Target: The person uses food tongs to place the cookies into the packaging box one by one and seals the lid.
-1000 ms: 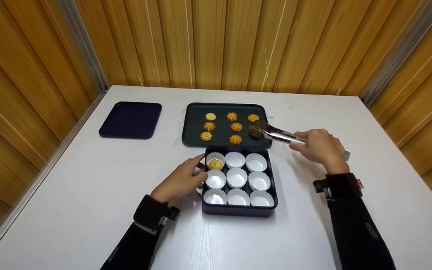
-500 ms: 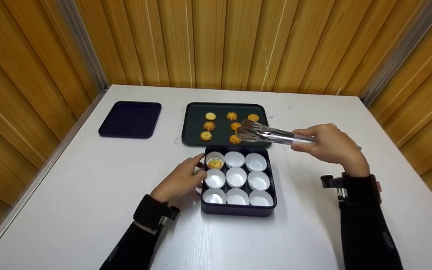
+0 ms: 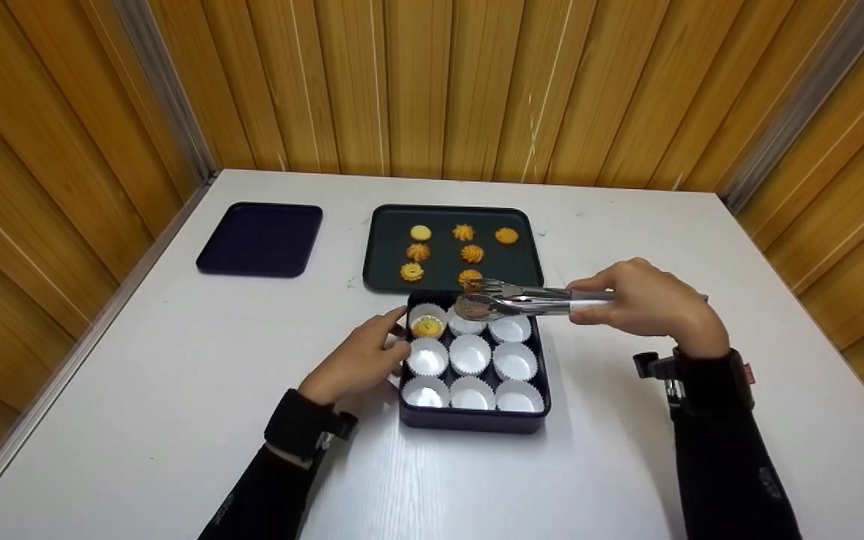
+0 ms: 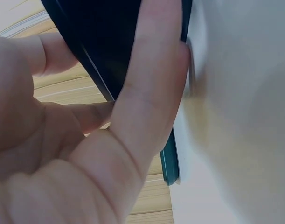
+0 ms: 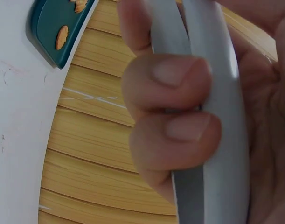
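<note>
My right hand (image 3: 646, 304) grips metal tongs (image 3: 537, 300), its fingers curled round the handles (image 5: 221, 116) in the right wrist view. The tong heads hang over the back row of a dark box (image 3: 473, 421); a brownish round thing, likely a cookie, shows between them. White paper cups (image 3: 471, 354) line the box in rows, and the back left cup holds a yellow cookie (image 3: 427, 327). My left hand (image 3: 361, 356) rests against the box's left wall, fingers spread along it; the left wrist view shows a finger (image 4: 149, 84) lying against that dark wall.
Just behind the box lies a dark green tray (image 3: 383, 225) with several cookies (image 3: 472, 253) in columns. A flat purple tray (image 3: 261, 238) lies at the back left of the white table (image 3: 177, 360). Wood-patterned panels (image 3: 417, 90) stand behind and at both sides.
The tongs have moved from the green tray's right side left and toward me, over the box. A cookie that lay under them there is gone from the tray. My left hand has stayed.
</note>
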Available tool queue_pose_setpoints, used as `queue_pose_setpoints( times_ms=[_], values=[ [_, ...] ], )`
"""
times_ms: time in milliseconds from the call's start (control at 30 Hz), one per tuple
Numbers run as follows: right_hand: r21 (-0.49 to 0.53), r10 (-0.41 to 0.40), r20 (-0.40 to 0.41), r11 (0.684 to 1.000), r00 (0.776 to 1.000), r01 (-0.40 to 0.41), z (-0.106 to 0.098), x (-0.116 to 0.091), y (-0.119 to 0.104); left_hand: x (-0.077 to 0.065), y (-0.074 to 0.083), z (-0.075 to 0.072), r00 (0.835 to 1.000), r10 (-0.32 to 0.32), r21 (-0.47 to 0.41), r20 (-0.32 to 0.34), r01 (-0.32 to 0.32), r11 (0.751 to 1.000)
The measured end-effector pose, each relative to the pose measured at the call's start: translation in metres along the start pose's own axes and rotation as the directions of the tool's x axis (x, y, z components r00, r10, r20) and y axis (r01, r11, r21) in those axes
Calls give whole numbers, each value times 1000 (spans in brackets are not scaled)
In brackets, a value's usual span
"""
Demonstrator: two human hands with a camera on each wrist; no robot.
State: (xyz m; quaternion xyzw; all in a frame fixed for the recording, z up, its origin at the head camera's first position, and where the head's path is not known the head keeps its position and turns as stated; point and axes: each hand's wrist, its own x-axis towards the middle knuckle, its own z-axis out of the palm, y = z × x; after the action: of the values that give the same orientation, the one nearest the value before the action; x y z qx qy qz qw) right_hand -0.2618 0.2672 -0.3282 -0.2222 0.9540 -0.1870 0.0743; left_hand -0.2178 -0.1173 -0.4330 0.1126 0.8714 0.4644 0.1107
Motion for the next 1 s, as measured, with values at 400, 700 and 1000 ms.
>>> queue_pose_setpoints(
  times_ms=[400, 700, 1000],
  values=[
    [-121, 28, 4, 992, 1000, -28, 9, 7, -11, -1, 0, 0, 1000, 8, -2, -2, -8, 1000],
    [-177, 18, 9, 984, 1000, -16, 13, 7, -18, 0, -1, 0, 1000, 7, -10, -4, -7, 1000],
    [-170, 25, 33, 985, 999, -19, 13, 9, -19, 0, 1, -1, 1000, -1, -16, 2, 1, 1000]
  ],
)
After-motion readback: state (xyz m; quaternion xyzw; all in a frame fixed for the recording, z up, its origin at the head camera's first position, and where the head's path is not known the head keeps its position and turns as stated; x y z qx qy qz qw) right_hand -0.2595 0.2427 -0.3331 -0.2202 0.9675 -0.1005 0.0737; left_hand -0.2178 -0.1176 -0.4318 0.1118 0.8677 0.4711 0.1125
